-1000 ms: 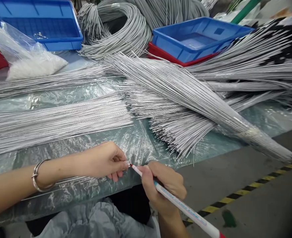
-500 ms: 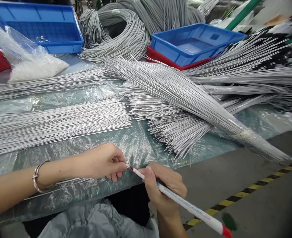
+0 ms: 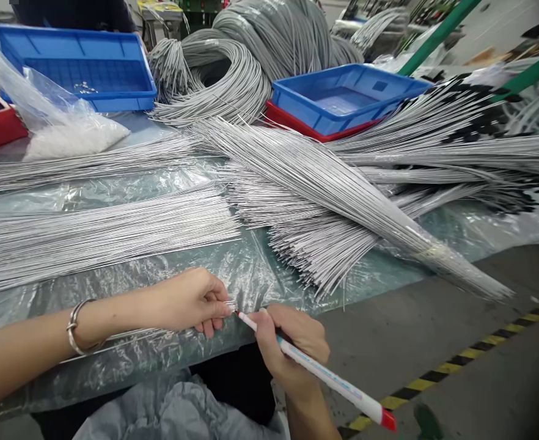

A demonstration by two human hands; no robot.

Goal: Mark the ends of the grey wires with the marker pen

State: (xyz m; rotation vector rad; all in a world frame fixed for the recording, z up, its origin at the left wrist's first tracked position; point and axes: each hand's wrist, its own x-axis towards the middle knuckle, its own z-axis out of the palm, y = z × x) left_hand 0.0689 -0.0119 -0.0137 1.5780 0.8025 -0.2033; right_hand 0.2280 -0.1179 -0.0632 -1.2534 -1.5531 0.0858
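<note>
Near the table's front edge, my left hand (image 3: 200,304) is closed in a pinch on a few thin grey wires (image 3: 231,304), whose ends stick out past the fingertips. The rest of these wires runs left under the wrist. My right hand (image 3: 292,342) grips a white marker pen (image 3: 329,376) with a red end. Its red tip is at the wire ends, touching or very close. Behind my left hand lies a wide layer of straight grey wires (image 3: 113,232) on the plastic-covered table (image 3: 233,269).
Bundled wires (image 3: 343,177) cross the table on the right, the front one overhanging its edge. Behind stand coiled wire (image 3: 237,73), a blue tray (image 3: 347,91) on a red one (image 3: 297,122), another blue bin (image 3: 86,67) and a bag of white pieces (image 3: 72,131). Striped tape (image 3: 462,360) marks the floor.
The camera view has shifted slightly, showing more of the background. Both hands keep their holds, and the marker's tip stays at the wire ends.
</note>
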